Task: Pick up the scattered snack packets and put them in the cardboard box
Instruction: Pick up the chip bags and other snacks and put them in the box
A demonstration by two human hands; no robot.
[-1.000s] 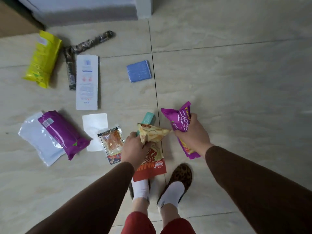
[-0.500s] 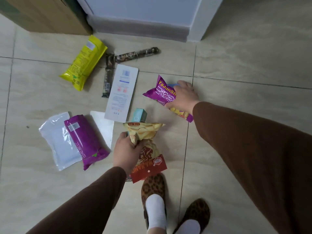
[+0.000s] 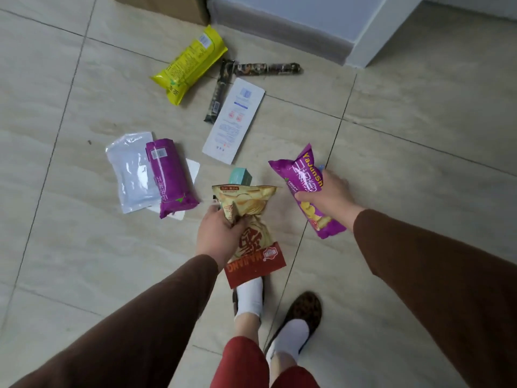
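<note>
Purple chip bag [image 3: 305, 189] sits gripped in the right hand [image 3: 328, 196], above the floor [image 3: 419, 152]. The left hand [image 3: 216, 236] clutches a yellow bag [image 3: 246, 203] and a red one [image 3: 253, 257]. More packets lie scattered near the cardboard box [image 3: 165, 5] at the wall.
</note>
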